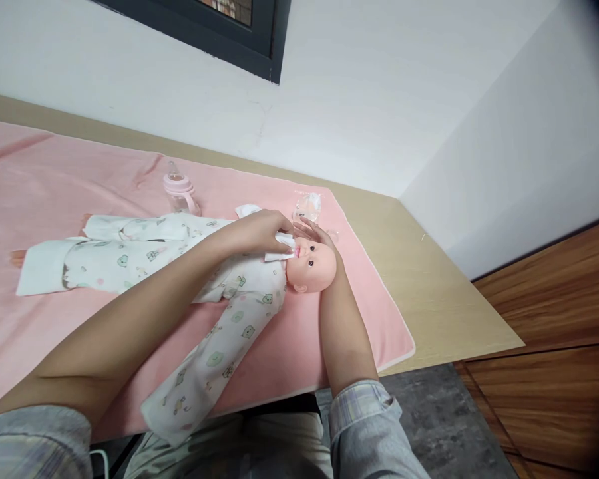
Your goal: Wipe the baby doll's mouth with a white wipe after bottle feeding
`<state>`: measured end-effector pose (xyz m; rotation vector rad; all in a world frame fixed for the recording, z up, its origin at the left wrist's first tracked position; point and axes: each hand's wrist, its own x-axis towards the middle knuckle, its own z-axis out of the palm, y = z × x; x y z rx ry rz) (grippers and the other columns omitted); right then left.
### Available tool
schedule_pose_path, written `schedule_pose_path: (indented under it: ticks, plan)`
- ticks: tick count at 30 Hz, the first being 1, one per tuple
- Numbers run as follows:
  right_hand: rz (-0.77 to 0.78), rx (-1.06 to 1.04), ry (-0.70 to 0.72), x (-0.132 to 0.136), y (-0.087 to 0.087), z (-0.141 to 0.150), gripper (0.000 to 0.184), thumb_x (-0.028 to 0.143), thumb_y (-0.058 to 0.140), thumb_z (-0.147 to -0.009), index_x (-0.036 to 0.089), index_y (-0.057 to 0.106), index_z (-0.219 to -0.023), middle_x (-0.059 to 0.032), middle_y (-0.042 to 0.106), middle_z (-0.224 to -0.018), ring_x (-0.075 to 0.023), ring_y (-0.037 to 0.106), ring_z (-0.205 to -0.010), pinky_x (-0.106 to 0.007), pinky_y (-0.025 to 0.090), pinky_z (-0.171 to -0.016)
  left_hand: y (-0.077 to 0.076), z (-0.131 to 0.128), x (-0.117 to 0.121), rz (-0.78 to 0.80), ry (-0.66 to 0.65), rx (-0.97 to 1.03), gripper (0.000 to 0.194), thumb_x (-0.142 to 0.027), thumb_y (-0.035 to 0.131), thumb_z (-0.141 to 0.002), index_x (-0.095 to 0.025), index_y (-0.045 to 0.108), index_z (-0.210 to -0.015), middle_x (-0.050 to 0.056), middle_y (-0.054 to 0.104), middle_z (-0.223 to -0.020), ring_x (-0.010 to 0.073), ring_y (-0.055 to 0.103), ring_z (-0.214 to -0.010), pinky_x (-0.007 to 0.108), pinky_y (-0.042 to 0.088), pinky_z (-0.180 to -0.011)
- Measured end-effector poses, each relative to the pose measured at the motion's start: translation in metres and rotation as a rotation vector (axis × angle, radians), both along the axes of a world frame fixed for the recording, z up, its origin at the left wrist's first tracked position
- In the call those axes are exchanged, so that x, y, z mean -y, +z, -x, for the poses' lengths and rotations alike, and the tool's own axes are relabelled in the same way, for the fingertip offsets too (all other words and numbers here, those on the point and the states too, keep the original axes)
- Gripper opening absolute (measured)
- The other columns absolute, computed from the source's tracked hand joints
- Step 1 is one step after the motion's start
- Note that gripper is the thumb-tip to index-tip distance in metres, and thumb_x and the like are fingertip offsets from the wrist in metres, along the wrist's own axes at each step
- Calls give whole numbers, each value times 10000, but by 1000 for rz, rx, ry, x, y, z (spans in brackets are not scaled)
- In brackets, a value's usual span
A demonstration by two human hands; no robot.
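Note:
A baby doll (312,267) lies on its back, dressed in a white printed outfit (150,256), its bald head toward the right. My left hand (264,231) is closed on a folded white tissue (279,256), pressed at the doll's mouth and chin. Along the far side of the doll's head lies my right hand (315,229), fingers stretched out and touching the head; its palm is partly hidden. One of the doll's sleeves (229,332) hangs toward the table's near edge.
A pink blanket (80,179) covers much of the wooden table (404,279). On it stand a pink baby bottle (180,189) and, near my right hand, a clear plastic wrapper (308,206). Behind is a white wall (329,100); wood-grain drawers (554,372) stand at right.

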<state>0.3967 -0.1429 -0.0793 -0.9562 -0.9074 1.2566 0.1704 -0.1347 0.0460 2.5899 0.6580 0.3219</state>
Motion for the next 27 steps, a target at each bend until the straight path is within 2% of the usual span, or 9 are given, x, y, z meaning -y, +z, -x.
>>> schedule_pose_path:
  ticks: [9, 16, 21, 27]
  plan:
    - [23, -40, 37, -1, 1, -1, 358, 482, 591, -889, 333, 630, -1212, 6, 691, -1268, -258, 547, -1352, -532, 414, -1203, -3, -2, -4, -91, 18, 28, 129, -272, 606, -765, -175, 610, -679, -11, 553, -613, 160, 467, -576, 289, 262, -557]
    - [42, -86, 34, 2, 2, 1, 403, 494, 638, -844, 303, 622, -1199, -7, 686, -1286, -230, 581, -1316, -484, 426, -1186, -5, -6, -1, -123, 81, 61, 117, -230, 607, -775, -177, 708, -798, 2, 655, -705, 188, 558, -656, 291, 306, -590]
    - [16, -27, 43, 4, 3, 2, 422, 520, 620, -856, 328, 615, -1232, 6, 688, -1283, -228, 569, -1332, -479, 441, -1174, -8, -7, -2, -140, 104, 105, 140, -243, 612, -786, -184, 731, -834, 6, 694, -759, 202, 588, -695, 292, 317, -599]
    - [40, -67, 52, 0, 0, -2, 446, 500, 637, -852, 314, 613, -1257, 2, 687, -1288, -224, 586, -1314, -467, 436, -1177, -12, -10, -3, -154, 116, 122, 151, -292, 638, -778, -189, 734, -833, 6, 700, -758, 213, 601, -711, 293, 322, -597]
